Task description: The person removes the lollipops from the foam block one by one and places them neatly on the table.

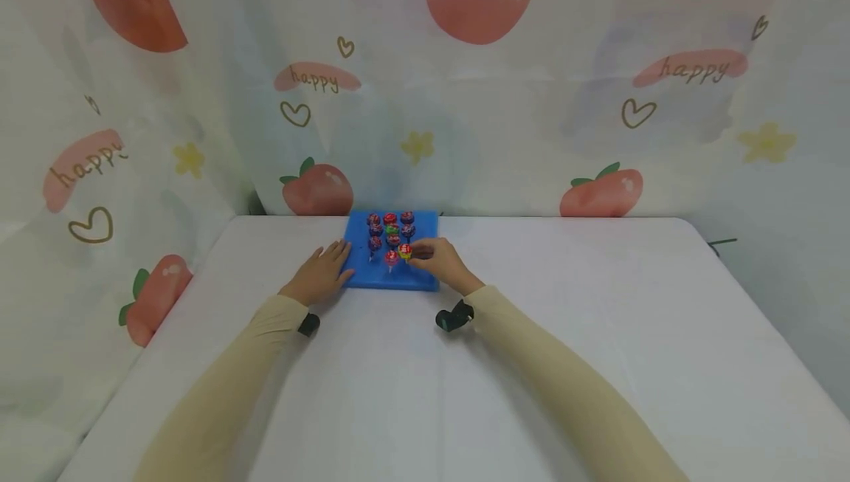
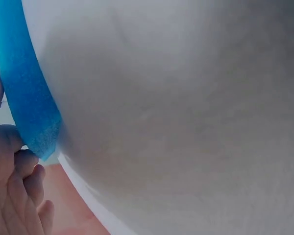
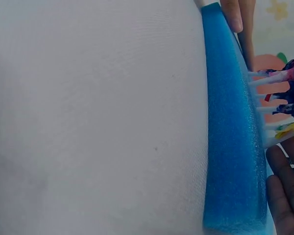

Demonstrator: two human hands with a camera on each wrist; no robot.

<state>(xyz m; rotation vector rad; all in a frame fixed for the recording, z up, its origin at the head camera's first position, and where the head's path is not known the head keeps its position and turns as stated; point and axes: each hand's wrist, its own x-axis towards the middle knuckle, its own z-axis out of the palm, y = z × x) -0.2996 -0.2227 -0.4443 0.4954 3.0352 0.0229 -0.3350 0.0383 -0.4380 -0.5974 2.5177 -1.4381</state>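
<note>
A blue foam block (image 1: 361,275) lies on the table with several wrapped lollipops standing in it on white sticks. My right hand (image 1: 443,263) pinches a yellow-and-red lollipop (image 1: 405,251) near the block's front right. In the right wrist view its yellow wrapper (image 3: 286,130) shows between thumb and fingers, the stick reaching down to the foam. Beside it stands a pink lollipop (image 1: 391,257). Behind are rows of dark blue, red and green ones. My left hand (image 1: 320,274) rests against the block's left edge, fingers extended; the left wrist view shows the fingers (image 2: 27,164) along the foam's side.
The white table (image 1: 564,297) spreads out in front of and to both sides of the block. A printed curtain (image 1: 491,120) with fruit and hearts hangs behind the table's far edge. Dark wrist devices (image 1: 454,317) sit under both sleeves.
</note>
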